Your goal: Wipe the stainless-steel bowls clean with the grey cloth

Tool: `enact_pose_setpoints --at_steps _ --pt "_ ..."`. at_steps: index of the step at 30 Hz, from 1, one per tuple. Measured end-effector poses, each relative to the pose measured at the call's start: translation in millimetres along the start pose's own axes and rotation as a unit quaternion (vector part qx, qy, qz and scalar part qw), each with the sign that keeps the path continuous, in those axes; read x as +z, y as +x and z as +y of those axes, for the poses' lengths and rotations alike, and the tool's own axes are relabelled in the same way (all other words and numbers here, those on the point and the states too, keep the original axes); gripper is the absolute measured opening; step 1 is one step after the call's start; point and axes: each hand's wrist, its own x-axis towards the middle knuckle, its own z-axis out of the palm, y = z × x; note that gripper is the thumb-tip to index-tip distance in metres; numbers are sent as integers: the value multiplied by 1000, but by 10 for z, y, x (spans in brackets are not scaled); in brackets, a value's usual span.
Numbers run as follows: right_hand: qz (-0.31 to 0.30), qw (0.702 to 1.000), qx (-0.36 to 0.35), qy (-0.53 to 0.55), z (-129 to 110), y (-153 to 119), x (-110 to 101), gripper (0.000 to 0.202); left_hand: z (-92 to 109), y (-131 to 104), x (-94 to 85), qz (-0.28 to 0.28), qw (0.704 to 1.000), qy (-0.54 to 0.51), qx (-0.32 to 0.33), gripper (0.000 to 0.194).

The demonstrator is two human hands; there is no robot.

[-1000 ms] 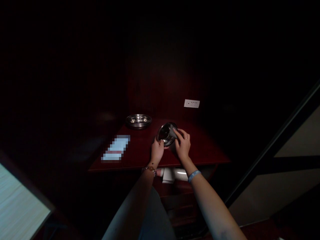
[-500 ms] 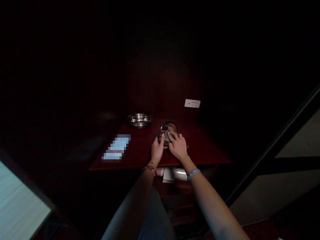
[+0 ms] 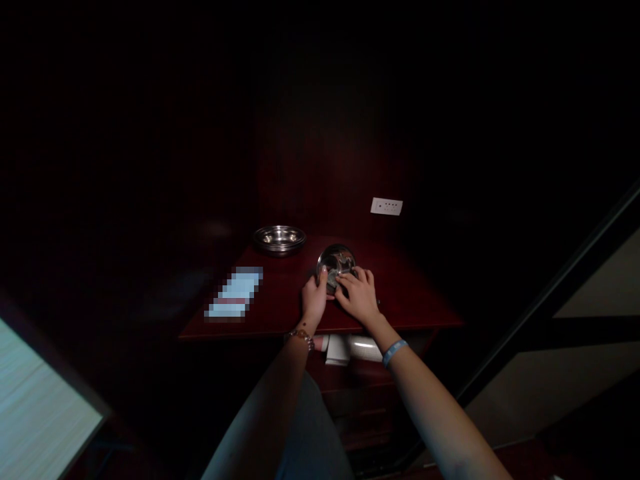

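A shiny round steel bowl is tilted up above the dark red desk, its inside facing me. My left hand grips its lower left rim, thumb on the inner side and fingers behind. Against the inside of the bowl lie the fingers of my right hand, pressing on what looks like a grey cloth. Much of that cloth is hidden by the fingers, and its edges are hard to make out in the dim light.
A stack of steel bowls stands at the back left of the desk. A pixelated pale rectangle lies at the left. White things, one a roll, sit on the shelf below. A socket is on the back wall.
My right hand has shifted slightly right and down across the bowl, uncovering more of its shiny inside. The left hand keeps its hold, and the bowl's tilt has changed a little.
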Motion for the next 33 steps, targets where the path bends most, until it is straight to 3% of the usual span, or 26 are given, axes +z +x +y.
enact_pose_setpoints --at_steps 7,12,22,27,33 --pt "-80 984 -119 103 90 -42 -91 61 -1 3 -28 10 1000 -18 -11 58" --pt "-117 981 -147 52 20 -28 -184 67 25 12 -38 27 999 22 -23 62" --pt "-102 991 -79 -25 -58 -49 -209 51 -18 4 -19 1 999 32 -23 65" --pt "-65 997 -29 -34 -78 -53 -192 41 18 -25 -14 1 1000 -11 21 59" --pt "-22 997 33 -66 -63 -66 -144 37 3 -31 -1 -18 999 29 12 54"
